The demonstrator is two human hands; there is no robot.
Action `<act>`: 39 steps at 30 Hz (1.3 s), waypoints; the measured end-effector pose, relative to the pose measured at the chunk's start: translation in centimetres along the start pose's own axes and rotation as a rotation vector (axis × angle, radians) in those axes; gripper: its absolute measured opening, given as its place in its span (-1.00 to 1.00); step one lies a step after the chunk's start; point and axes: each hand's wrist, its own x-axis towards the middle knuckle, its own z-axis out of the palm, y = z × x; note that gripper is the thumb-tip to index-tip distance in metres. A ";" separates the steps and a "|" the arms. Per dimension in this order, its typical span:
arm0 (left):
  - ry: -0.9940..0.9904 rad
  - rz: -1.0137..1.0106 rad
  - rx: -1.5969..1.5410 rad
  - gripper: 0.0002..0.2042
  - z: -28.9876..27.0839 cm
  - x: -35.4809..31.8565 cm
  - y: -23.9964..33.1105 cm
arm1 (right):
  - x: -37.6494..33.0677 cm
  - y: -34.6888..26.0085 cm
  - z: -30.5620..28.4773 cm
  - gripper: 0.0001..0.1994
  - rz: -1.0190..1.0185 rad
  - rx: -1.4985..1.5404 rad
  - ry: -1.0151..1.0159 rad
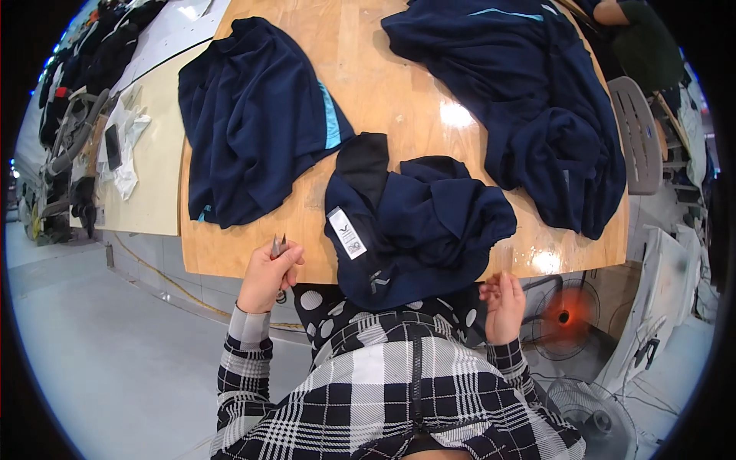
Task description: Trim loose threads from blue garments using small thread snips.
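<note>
Three navy garments, one pair of snips

Starting left, I see one navy garment [253, 123] spread flat on the wooden table [383, 84]. My left hand [267, 277] is closed around small metal snips [278, 247] at the table's near edge. The middle navy garment [425, 222], white label up, hangs over that edge. My right hand [504, 305] is loosely open, empty, just beside its hem. A third garment [537, 100] lies far right.

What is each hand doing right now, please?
Left hand: closed around small snips.
Right hand: open, holding nothing, beside the navy garment at the table edge.
</note>
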 end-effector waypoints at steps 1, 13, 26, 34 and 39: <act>0.121 -0.027 -0.073 -0.83 0.7 0.5 -0.7 | 0.7 -0.3 0.2 -0.74 0.188 0.195 -0.002; -0.063 0.585 0.721 -0.82 8.3 -0.5 -0.7 | -0.3 1.3 2.7 -0.75 0.320 0.084 -0.256; -0.189 0.430 0.639 -0.81 9.2 0.8 -2.4 | -0.3 0.8 6.7 -0.69 0.730 -0.003 -0.705; -0.074 0.223 -0.096 -0.76 10.0 0.3 -1.6 | 1.1 1.9 7.8 -0.67 0.701 0.810 -0.719; 0.043 0.665 0.301 -0.79 12.2 -0.2 0.0 | 0.8 0.9 8.8 -0.62 0.709 0.785 -0.570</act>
